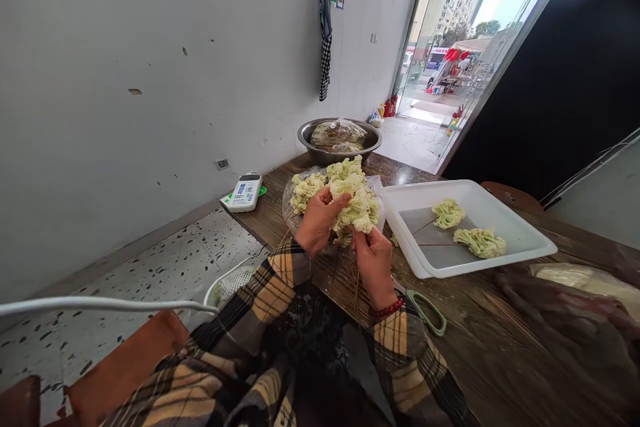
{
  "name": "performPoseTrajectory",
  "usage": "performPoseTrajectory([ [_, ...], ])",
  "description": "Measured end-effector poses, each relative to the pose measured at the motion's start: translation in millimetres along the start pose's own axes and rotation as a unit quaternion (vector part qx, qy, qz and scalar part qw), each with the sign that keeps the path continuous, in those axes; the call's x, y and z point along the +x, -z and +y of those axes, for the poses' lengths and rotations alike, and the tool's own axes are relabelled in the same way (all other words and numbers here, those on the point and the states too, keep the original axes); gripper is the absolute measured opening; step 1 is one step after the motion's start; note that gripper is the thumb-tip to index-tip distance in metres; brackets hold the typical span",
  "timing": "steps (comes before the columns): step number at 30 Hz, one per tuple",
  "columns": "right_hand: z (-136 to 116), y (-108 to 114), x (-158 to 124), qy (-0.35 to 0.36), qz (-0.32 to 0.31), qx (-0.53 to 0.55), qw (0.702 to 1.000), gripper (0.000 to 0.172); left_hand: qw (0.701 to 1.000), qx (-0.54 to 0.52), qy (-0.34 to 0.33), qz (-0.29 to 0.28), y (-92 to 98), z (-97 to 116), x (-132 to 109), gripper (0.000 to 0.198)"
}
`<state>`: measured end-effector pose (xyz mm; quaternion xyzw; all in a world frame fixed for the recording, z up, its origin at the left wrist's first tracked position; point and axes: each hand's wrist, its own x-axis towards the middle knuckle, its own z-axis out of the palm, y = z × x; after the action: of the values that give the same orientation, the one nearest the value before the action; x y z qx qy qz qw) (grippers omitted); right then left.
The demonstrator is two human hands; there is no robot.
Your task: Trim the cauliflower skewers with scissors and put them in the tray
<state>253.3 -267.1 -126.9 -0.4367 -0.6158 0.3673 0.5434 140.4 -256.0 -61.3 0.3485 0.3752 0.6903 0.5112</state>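
My left hand [319, 219] is closed on a pale green cauliflower piece [356, 205], thumb on top. At the lower edge of that piece, my right hand [374, 259] has its fingers pinched together; whether they grip the floret or a thin stick is too small to tell. More cauliflower [306, 191] lies behind and left of my hands on a clear plastic bag [290, 208]. Thin sticks [357, 290] show below my hands. Two skewered florets [480, 242] rest in a white tray [423, 268] on the right.
Green-handled scissors [427, 313] lie beside my right wrist on the wooden table [480, 333]. A metal bowl [305, 137] with bagged food stands at the back. A white scale-like device [246, 192] sits at the left corner. Plastic bags [580, 280] lie at right.
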Motion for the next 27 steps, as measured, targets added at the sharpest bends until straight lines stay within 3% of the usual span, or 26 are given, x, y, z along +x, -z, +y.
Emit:
performPoseTrajectory([
  [5,-1,0,1,0.000,0.006,-0.011,1.000,0.032,0.997,0.054,-0.035,0.029,10.5,11,9,0.046],
  [12,-3,0,-1,0.008,0.003,-0.026,1.000,0.031,0.992,0.127,-0.021,0.002,13.6,28,15,0.031],
  [27,-1,1,-4,-0.005,-0.027,0.011,1.000,0.033,0.989,0.144,0.013,-0.022,18.7,36,8,0.031],
])
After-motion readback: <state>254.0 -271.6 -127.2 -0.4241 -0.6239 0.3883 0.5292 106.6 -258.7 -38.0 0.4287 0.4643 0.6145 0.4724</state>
